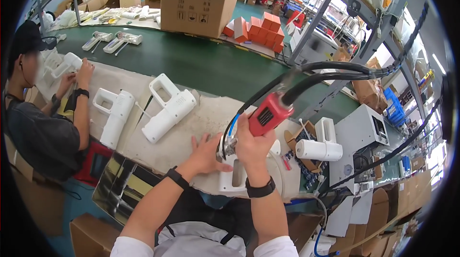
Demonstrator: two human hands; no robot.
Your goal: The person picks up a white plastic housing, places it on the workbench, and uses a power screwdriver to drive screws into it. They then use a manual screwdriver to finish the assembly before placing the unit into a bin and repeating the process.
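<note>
My right hand (254,144) is closed around the red grip of a handheld power tool (271,114) with thick black cables. The tool's metal front end points down at a white gun-shaped housing (229,181) with a loop handle, lying on the bench in front of me. My left hand (207,155) lies beside the tool's tip, its fingers spread and its thumb against the housing. Much of that housing is hidden under my hands. Left of me lie two more white housings with loop handles, one nearer (168,108) and one farther left (115,115).
Another white device (320,147) rests on a small carton at right, next to a grey machine box (360,132). Beyond the bench runs a green conveyor belt (191,55) carrying two devices. A co-worker (45,108) handles a white device at left. Black cables (330,72) hang across the right.
</note>
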